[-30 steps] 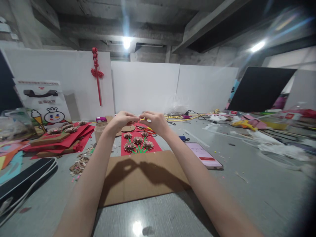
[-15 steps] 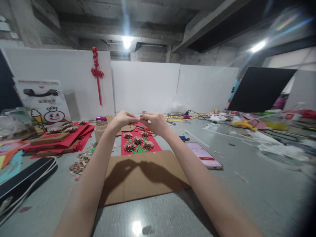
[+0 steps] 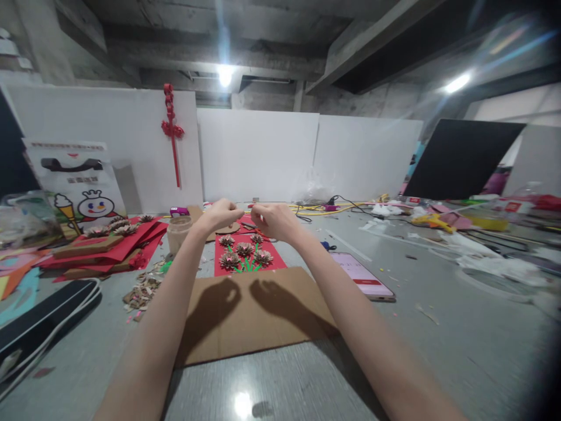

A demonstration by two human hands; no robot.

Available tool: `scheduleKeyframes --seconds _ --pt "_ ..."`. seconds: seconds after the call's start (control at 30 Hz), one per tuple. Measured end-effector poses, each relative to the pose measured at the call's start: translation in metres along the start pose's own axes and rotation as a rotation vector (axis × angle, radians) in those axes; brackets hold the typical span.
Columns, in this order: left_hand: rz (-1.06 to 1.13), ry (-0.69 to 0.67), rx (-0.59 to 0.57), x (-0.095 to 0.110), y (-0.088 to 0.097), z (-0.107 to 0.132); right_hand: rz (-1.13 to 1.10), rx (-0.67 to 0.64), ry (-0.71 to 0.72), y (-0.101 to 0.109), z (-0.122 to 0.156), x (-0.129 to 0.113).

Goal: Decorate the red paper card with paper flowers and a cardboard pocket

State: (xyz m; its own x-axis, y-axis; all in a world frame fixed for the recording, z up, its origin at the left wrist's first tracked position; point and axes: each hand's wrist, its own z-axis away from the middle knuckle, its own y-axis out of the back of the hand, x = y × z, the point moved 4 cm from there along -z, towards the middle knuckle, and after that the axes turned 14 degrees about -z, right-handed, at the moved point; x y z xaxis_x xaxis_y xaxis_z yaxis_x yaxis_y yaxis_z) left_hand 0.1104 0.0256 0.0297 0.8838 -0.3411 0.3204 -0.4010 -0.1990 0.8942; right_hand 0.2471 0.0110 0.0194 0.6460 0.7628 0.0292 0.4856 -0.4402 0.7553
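Note:
My left hand [image 3: 222, 214] hangs in the air over the far part of the red sheet [image 3: 222, 266], its fingers curled into a pinch; anything between the tips is too small to make out. Level with it on the right, my right hand [image 3: 275, 221] is also pinched, and its fingertips are partly hidden. A small gap parts the two hands. Several brown layered flowers [image 3: 244, 250] with green stems [image 3: 248, 267] lie on the red sheet. Nearer to me is a flat cardboard piece [image 3: 258, 333], crossed by the hands' shadows.
A phone [image 3: 366, 280] lies to the right. On the left are a jar [image 3: 179, 234], a pile of paper scraps [image 3: 142, 289], stacked red sheets [image 3: 144, 242] and a black power strip [image 3: 48, 316]. Yellow cable [image 3: 346, 207] and a yellow glue gun [image 3: 433, 221] lie farther right.
My hands, whose fingertips nearly met before, have moved slightly apart. Their shadows on the cardboard have separated too. The things on the table have stayed put.

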Motion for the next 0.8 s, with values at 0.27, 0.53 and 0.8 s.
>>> scheduleKeyframes --seconds 0.27,0.53,0.8 --pt "-0.032 -0.043 -0.088 0.0024 -0.0037 0.0010 0.001 -0.052 -0.022 -0.0006 -0.0008 0.0008" --pt "0.094 -0.096 -0.123 0.0059 -0.0037 0.0014 -0.020 -0.044 -0.019 -0.0005 -0.0018 0.0002" --pt "0.115 -0.096 -0.081 0.0078 -0.0014 0.0012 -0.004 -0.053 -0.028 0.0014 -0.0028 -0.0019"
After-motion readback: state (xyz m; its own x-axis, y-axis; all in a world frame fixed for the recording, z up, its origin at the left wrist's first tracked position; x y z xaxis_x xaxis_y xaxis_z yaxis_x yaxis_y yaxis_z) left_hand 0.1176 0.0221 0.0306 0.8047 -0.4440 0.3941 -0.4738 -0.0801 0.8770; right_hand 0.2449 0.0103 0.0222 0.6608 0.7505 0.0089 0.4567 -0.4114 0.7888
